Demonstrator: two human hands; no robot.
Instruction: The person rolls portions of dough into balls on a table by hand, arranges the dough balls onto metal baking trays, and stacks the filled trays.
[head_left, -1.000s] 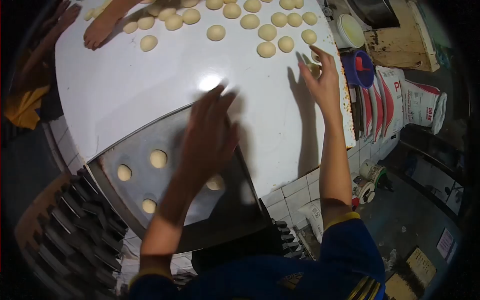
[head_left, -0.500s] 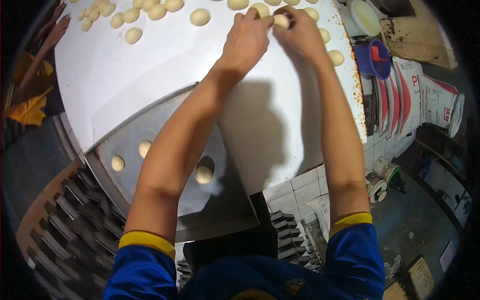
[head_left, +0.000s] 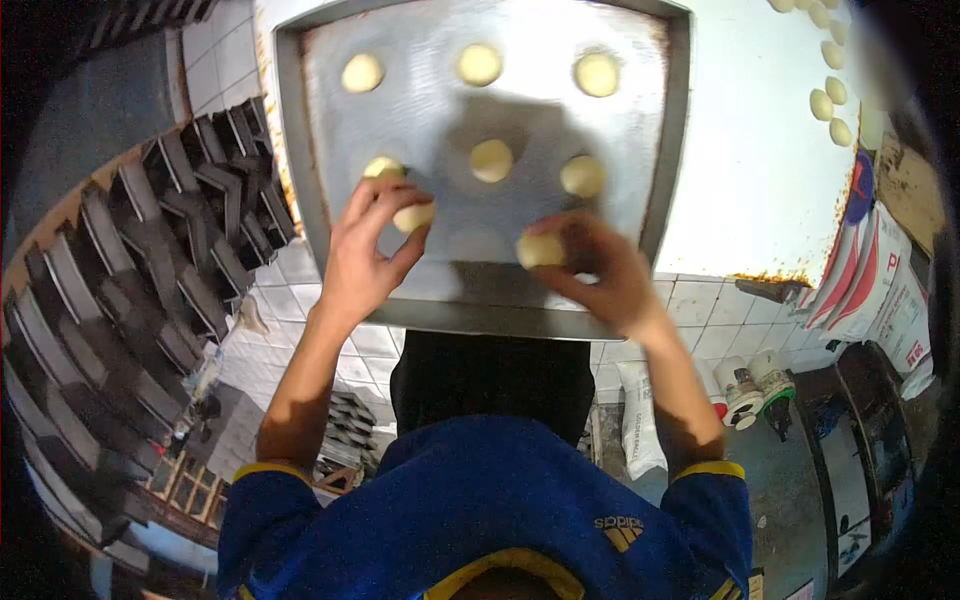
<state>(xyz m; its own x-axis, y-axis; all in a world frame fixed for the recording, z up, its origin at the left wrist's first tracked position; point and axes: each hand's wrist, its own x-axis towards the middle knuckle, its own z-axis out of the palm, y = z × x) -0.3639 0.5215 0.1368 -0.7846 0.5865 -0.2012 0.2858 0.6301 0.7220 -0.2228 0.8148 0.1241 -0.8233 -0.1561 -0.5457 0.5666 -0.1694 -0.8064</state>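
My left hand (head_left: 370, 245) is over the left part of a metal baking tray (head_left: 430, 255), its fingers closed round a pale dough ball (head_left: 413, 217). Just beyond its fingertips, another dough ball (head_left: 382, 168) lies partly covered by them. Over the tray's right part, my right hand (head_left: 600, 268), slightly blurred, grips a second dough ball (head_left: 540, 250) between thumb and fingers. Farther up, several dough balls (head_left: 479, 64) rest spaced apart on the tray, one (head_left: 491, 160) in the middle and one (head_left: 583, 176) just above my right hand.
The tray sits on a white table (head_left: 750, 180) with rusty edges. More dough balls (head_left: 822, 104) lie at the table's far right. Stacked dark metal pans (head_left: 130, 240) fill the left side. Printed sacks (head_left: 870, 280) and a blue bucket (head_left: 860, 187) stand beyond the right edge.
My view has swung left onto the tray. Both hands have come from the dough balls at the table's far side to the tray, each now with a dough ball.
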